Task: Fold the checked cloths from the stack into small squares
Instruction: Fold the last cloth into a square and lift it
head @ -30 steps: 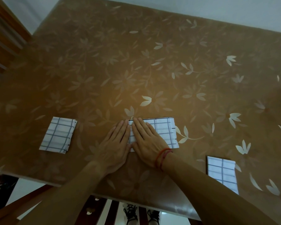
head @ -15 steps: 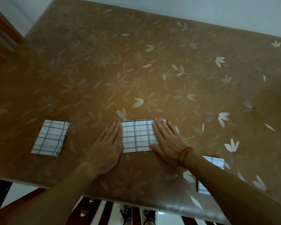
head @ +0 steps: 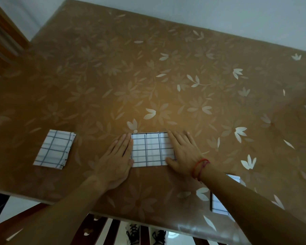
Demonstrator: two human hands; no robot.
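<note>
Right hand (head: pixel 184 152) slid right; forearm (head: pixel 251 207) half-hides stack (head: pixel 218 206).

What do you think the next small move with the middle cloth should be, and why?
Probably pinch the right end of the middle cloth and fold it over to the left edge. It lies flat, wider than deep, the right hand resting on its right part, the left hand flat beside it; the folded cloth at left looks squarer.

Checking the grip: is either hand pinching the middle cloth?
No, the left hand and right hand lie flat with straight fingers at the sides of the cloth.
</note>
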